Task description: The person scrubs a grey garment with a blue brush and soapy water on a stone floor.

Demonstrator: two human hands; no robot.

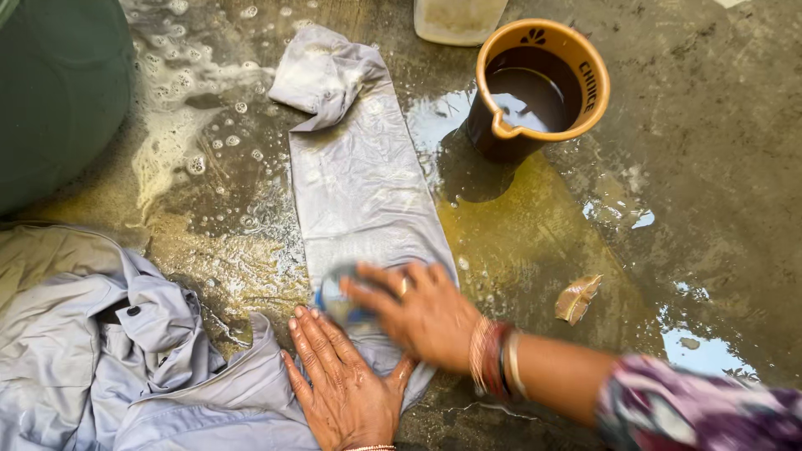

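1. While the left hand (347,384) lies flat and open, palm down, on the grey shirt (125,367), its fingers spread over the base of the sleeve (359,188).
2. The right hand (418,309) is closed around a small blue-white object (338,301), blurred; whether it is a brush or soap cannot be told. It presses this on the sleeve just above the left hand.
3. The sleeve stretches away over the wet floor (710,167), its cuff end crumpled at the far end.
4. The rest of the shirt lies bunched at the lower left.
5. Suds (180,117) spread on the floor left of the sleeve.
6. A brown mug (535,88) holding water stands to the right, apart from the sleeve.
7. A dry leaf (576,298) lies near the right wrist, which wears bangles (493,355).
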